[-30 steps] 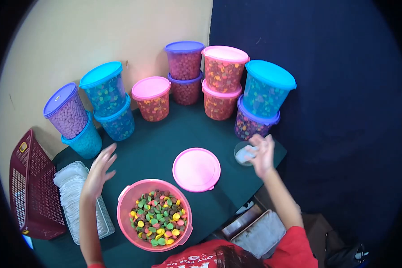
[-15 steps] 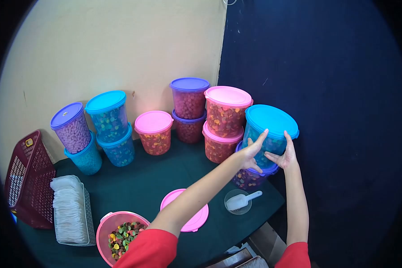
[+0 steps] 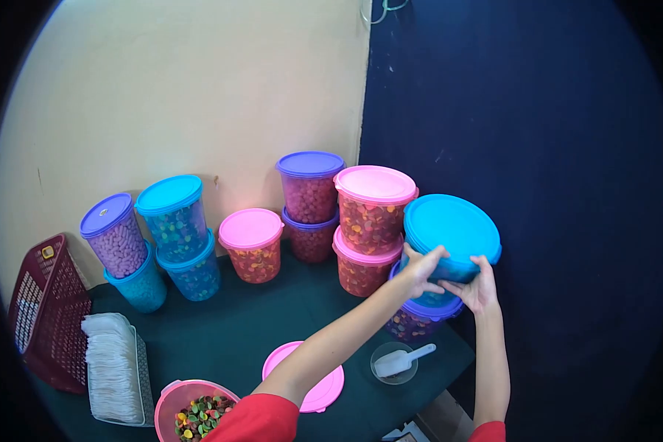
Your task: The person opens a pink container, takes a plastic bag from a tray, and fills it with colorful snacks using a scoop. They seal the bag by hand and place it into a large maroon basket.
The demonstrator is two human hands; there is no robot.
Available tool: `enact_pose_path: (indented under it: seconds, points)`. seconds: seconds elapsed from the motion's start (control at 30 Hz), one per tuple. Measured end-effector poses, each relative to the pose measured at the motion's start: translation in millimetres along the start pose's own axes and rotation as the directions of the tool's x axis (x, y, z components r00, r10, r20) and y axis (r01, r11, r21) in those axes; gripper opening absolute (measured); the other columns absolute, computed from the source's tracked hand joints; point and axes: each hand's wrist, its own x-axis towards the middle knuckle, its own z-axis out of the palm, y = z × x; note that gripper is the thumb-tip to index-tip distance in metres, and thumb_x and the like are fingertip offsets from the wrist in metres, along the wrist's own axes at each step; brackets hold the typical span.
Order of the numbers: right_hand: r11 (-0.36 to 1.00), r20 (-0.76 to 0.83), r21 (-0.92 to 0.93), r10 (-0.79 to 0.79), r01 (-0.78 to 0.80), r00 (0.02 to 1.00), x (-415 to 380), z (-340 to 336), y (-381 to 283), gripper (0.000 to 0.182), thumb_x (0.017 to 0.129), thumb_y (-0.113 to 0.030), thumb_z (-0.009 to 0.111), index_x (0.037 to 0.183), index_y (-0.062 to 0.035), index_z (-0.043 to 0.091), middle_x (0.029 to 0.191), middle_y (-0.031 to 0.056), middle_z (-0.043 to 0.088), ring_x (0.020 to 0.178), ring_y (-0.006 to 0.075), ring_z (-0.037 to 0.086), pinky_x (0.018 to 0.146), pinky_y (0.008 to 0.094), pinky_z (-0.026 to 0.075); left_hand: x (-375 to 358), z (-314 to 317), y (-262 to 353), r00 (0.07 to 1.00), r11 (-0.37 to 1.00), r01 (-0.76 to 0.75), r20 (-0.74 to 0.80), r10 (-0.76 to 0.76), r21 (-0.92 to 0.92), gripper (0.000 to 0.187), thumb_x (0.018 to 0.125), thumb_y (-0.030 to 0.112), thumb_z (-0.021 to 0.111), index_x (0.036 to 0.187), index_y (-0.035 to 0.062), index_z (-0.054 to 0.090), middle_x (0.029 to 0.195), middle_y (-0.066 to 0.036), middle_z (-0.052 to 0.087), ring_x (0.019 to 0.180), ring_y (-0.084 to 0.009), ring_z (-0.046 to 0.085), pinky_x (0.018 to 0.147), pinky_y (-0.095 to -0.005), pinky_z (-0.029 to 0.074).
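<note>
Head view: L hand (image 3: 423, 271) and R hand (image 3: 479, 289) are clasping a blue-lidded tub (image 3: 453, 230) from its near side, by the R edge of the tabletop (image 3: 214, 331). L fingers are curling on the tub's L front, R fingers on its R front – a tip of each is reaching the lid's rim, w/ the tub sitting betw. the hands. Can't tell if its base is touching the dark multicolour tub (image 3: 412, 325) below.

Just L, two stacked pink-lidded tubs (image 3: 376, 221) are holding red, orange & yellow pcs; behind, stacked purple-lidded tubs (image 3: 309, 200) are holding pinkish pcs. A single pink-lidded tub (image 3: 255, 258) is standing nearer the tabletop's back-edge middle, w/ similar mixed pcs. Toward the back L corner, stacked blue tubs (image 3: 178, 228) are showing green-ish pcs; beside them a lilac-filled tub (image 3: 118, 247) is topping a turquoise tub (image 3: 141, 289).

At the near edge an open pink tub (image 3: 168, 409) is holding green, yellow, brown & pink discs, a loose pink lid (image 3: 328, 390) lying to its R. Near the R edge a glass dish (image 3: 396, 380) is carrying a white scoop (image 3: 394, 363) – handle jutting over the rim.
</note>
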Motion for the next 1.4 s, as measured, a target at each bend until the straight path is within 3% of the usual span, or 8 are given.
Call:
enact_pose_path:
  seconds: [0.4,0.47,0.57,0.73,0.8,0.87,1.07,1.4]
  points:
    - [0.964,0.238,0.036,-0.265,0.264,0.934,-74.7,87.1,-20.2,0.068,0.073,-0.029,0.050,0.125,0.0072,0.025,0.112,0.0285,0.046,0.092,0.0402,0.056,0.068,0.0490,0.055,-174.4,-35.0,60.2,0.886,0.872,-0.414,0.335,0.319,0.263,0.104,0.080,0.024,0.059,0.122,-0.0008,-0.033,0.136,-0.022,-0.017,0.127,-0.0343,0.018,0.096,-0.0461,0.034]
    - [0.972,0.307,0.053,-0.233,0.228,0.923,-52.1,112.5,-15.5,0.068,0.072,-0.029,0.050,0.125,0.0064,0.026,0.115,0.0276,0.045,0.092,0.0413,0.056,0.067,0.0506,0.054,-188.2,-74.7,64.7,0.621,0.467,-0.765,0.315,0.718,0.443,0.102,0.082,0.022,0.059,0.124,0.0011,-0.032,0.136,-0.020,-0.017,0.127,-0.0329,0.020,0.100,-0.0417,0.029]
    - [0.992,0.449,0.073,-0.125,0.103,0.885,-18.3,164.2,3.4,0.068,0.068,-0.028,0.051,0.126,0.0014,0.030,0.118,0.0230,0.044,0.098,0.0407,0.052,0.072,0.0558,0.050,-289.4,-111.5,99.5,0.635,0.548,-0.651,-0.018,0.772,0.525,0.098,0.077,0.017,0.062,0.131,0.0061,-0.019,0.137,-0.014,-0.007,0.124,-0.0309,0.028,0.096,-0.0422,0.034]
    - [0.984,0.611,0.017,0.128,-0.175,0.781,59.0,245.7,72.3,0.065,0.071,-0.027,0.046,0.122,0.0067,0.026,0.112,0.0260,0.044,0.084,0.0403,0.058,0.069,0.0494,0.054,-446.0,-164.1,75.7,0.018,0.293,-0.267,-0.299,0.954,0.918,0.091,0.061,0.009,0.050,0.135,0.0061,-0.002,0.141,-0.009,0.005,0.119,-0.0334,0.039,0.093,-0.0408,0.038]
    - [0.960,0.638,-0.069,0.251,-0.270,0.728,106.5,272.9,118.1,0.067,0.068,-0.029,0.047,0.121,0.0074,0.027,0.111,0.0271,0.044,0.086,0.0414,0.057,0.070,0.0465,0.054,-490.7,-179.9,38.7,-0.475,0.128,0.005,-0.111,0.873,0.992,0.086,0.061,0.010,0.050,0.134,0.0047,0.005,0.141,-0.012,0.010,0.120,-0.0341,0.038,0.097,-0.0446,0.033]
    - [0.948,0.528,-0.111,0.311,-0.299,0.790,130.0,306.5,161.2,0.070,0.066,-0.030,0.048,0.121,0.0078,0.026,0.112,0.0290,0.042,0.090,0.0437,0.053,0.070,0.0471,0.053,-579.5,-219.4,-37.9,-0.672,0.282,0.221,-0.064,0.738,0.934,0.075,0.065,-0.001,0.054,0.130,0.0083,0.018,0.138,-0.012,0.019,0.115,-0.0343,0.043,0.092,-0.0459,0.039]
    - [0.956,0.393,-0.065,0.289,-0.287,0.873,200.0,367.3,220.1,0.069,0.065,-0.033,0.051,0.124,-0.0061,0.025,0.119,0.0229,0.032,0.101,0.0440,0.042,0.072,0.0557,0.047,-654.8,-215.6,-228.9,-0.902,0.672,0.130,-0.194,0.385,0.729,0.079,0.063,-0.008,0.045,0.128,0.0113,0.004,0.113,-0.026,0.027,0.092,-0.0310,0.043,0.066,-0.0383,0.046]
    - [0.975,0.340,-0.045,0.221,-0.219,0.914,256.0,367.2,246.4,0.064,0.072,-0.039,0.056,0.122,-0.0069,0.031,0.117,0.0164,0.040,0.096,0.0365,0.049,0.073,0.0479,0.050,-629.5,-226.2,-253.6,-0.943,0.881,0.161,-0.193,0.270,0.444,0.063,0.073,-0.002,0.045,0.129,0.0087,0.019,0.133,-0.011,0.020,0.105,-0.0310,0.050,0.077,-0.0332,0.044]
